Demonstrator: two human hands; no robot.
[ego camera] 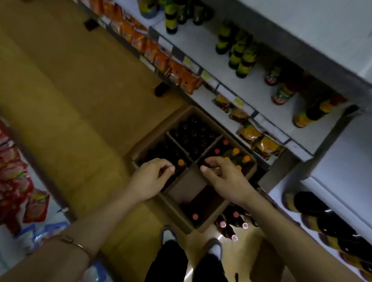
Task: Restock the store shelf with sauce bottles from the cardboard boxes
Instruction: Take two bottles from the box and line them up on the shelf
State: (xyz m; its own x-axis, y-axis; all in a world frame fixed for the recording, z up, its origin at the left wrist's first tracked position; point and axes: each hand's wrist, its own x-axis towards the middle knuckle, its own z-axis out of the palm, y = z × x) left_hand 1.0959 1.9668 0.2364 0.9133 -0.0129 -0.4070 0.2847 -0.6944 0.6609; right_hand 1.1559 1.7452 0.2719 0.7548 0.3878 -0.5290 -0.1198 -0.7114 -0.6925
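Two hands are hovering over the open cardboard box (157,140) of sauce bottles (236,151) standing on the floor beside the shelf (235,87). The left hand (153,175) is curling loosely by an orange-capped bottle (180,162); whether the right hand (224,173) is pinching anything, I cannot tell.

Brown boxes (160,129) hold dark bottles (193,137) with orange caps (236,151) and red caps (217,151); white shelf (205,50) carries yellow-labelled dark green bottles (243,56); orange packets (140,40) along edge; tan floor (66,94); gold bracelet (76,244)
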